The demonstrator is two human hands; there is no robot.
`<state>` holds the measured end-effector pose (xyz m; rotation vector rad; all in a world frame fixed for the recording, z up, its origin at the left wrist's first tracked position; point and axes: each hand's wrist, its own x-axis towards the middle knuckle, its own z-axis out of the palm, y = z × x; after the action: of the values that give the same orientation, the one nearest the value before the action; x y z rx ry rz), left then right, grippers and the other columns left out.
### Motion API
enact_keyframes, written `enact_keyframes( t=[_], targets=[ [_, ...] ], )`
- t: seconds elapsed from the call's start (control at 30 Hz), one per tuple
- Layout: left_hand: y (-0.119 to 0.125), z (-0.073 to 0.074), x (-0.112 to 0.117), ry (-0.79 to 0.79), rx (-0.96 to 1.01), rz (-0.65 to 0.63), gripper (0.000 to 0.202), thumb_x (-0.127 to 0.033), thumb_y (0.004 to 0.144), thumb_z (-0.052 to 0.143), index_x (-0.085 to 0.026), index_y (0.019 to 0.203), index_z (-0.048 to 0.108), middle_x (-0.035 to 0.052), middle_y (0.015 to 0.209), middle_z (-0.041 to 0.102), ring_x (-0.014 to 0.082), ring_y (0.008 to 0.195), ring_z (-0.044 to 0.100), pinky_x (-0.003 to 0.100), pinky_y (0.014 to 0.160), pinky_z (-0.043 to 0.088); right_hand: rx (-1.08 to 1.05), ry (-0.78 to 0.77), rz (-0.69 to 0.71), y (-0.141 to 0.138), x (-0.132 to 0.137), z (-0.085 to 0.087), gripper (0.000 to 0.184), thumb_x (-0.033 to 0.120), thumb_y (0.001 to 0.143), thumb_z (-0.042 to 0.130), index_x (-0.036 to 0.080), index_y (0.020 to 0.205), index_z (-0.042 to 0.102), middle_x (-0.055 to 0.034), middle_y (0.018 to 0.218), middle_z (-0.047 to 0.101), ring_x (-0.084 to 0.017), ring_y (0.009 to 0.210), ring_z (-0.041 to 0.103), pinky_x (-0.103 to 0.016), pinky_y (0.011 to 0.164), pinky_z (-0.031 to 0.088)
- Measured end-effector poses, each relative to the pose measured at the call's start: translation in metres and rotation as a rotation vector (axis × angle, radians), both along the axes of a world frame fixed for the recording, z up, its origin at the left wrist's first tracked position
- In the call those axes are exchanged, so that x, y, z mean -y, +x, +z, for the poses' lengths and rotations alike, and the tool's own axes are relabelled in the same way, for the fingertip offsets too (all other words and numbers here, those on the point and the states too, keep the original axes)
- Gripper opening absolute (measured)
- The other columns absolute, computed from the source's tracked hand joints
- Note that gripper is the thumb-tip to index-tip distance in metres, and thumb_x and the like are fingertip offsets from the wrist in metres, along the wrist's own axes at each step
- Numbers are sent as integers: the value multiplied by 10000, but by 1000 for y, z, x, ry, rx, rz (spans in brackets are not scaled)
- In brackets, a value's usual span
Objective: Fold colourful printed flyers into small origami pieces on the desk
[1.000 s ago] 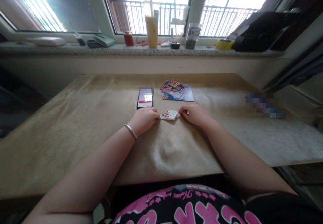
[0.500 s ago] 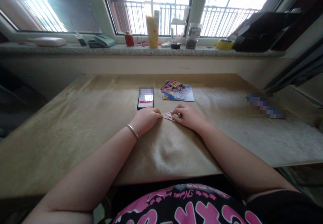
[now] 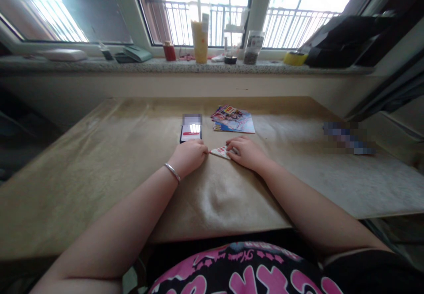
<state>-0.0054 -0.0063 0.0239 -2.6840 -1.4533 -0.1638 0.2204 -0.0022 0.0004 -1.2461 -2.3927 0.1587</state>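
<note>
A small folded paper (image 3: 219, 152), whitish with red print, lies on the table between my hands, its pointed end to the left. My left hand (image 3: 191, 156), with a silver bangle at the wrist, is closed, and its thumb and finger pinch that tip. On the wider right part of the paper, the curled fingers of my right hand (image 3: 245, 153) grip and partly cover it. Just beyond my left hand is a phone (image 3: 191, 133) with a lit screen, its lower edge hidden by the hand. Several printed sheets (image 3: 236, 120) are piled beyond my right hand.
A tan cloth (image 3: 109, 170) covers the table. At the far right lies a blurred bluish item (image 3: 349, 139). On the stone windowsill (image 3: 159, 67) stand a yellow cup (image 3: 200, 42) with a straw, a red jar (image 3: 169, 51), clear cups and a black bag (image 3: 338, 42).
My left hand has slid slightly left along the paper to its tip, so more of the printed triangle shows. My right hand has barely moved.
</note>
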Motion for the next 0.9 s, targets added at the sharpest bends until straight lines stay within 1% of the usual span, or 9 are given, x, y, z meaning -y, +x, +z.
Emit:
enact_keyframes(
  t=[0.17, 0.3, 0.37, 0.43, 0.5, 0.6, 0.7, 0.77, 0.9],
  targets=[
    [3, -1, 2, 19, 24, 43, 274, -229, 866, 415, -190, 911, 683, 60, 906, 654, 179, 838, 611, 262, 702, 467, 8, -6, -36, -4, 0, -1, 196, 274, 834, 540, 169, 979, 619, -79, 995, 669, -222, 1069, 499, -344, 931, 394],
    [5, -3, 3, 33, 32, 32, 267, -284, 881, 424, -190, 894, 674, 59, 892, 642, 198, 843, 607, 279, 689, 465, -3, -14, -61, -6, 1, -2, 309, 289, 808, 566, 142, 1077, 600, -101, 1046, 644, -230, 1040, 501, -348, 921, 393],
    [5, -5, 3, 24, 63, 35, 264, -306, 881, 435, -199, 911, 674, 55, 896, 639, 200, 845, 605, 284, 703, 464, -23, -28, -52, -7, 1, -2, 317, 284, 806, 570, 147, 1087, 619, -104, 1039, 640, -218, 1006, 521, -337, 909, 395],
    [5, -6, 2, 1, 102, 49, 264, -321, 877, 445, -199, 931, 673, 55, 905, 639, 196, 840, 602, 285, 718, 460, -57, -80, -43, -7, 1, -3, 264, 271, 808, 563, 165, 1031, 656, -85, 967, 650, -191, 917, 554, -306, 847, 416],
    [5, -6, 0, -33, 135, 64, 259, -321, 870, 456, -192, 933, 672, 58, 910, 639, 191, 834, 599, 283, 731, 457, -119, -153, -74, -8, 1, -3, 205, 258, 805, 553, 180, 947, 678, -53, 878, 658, -159, 800, 569, -270, 751, 427],
    [5, -6, -1, -85, 190, 77, 252, -322, 862, 469, -181, 910, 671, 60, 906, 643, 188, 844, 596, 284, 752, 455, -253, -219, -208, -8, 1, -2, 175, 285, 802, 542, 182, 872, 664, -17, 770, 654, -136, 671, 555, -243, 623, 411],
    [6, -6, -3, -138, 275, 66, 273, -346, 873, 461, -169, 903, 667, 61, 902, 656, 190, 851, 597, 292, 762, 456, -401, -221, -302, -8, 1, 0, 177, 322, 794, 548, 173, 855, 620, -8, 731, 643, -128, 618, 552, -235, 572, 410],
    [7, -5, -3, -171, 342, 58, 294, -361, 881, 452, -160, 925, 663, 63, 907, 667, 191, 849, 602, 298, 766, 461, -488, -236, -308, -10, 1, 1, 159, 321, 785, 559, 175, 838, 589, -5, 740, 642, -120, 605, 566, -227, 563, 428],
    [10, -6, -1, -270, 504, 46, 369, -435, 877, 466, -150, 1042, 633, 72, 956, 681, 192, 849, 622, 297, 761, 481, -592, -300, -287, -17, 4, 0, 115, 293, 768, 591, 185, 804, 574, 7, 717, 620, -102, 543, 566, -205, 497, 434]
  ],
)
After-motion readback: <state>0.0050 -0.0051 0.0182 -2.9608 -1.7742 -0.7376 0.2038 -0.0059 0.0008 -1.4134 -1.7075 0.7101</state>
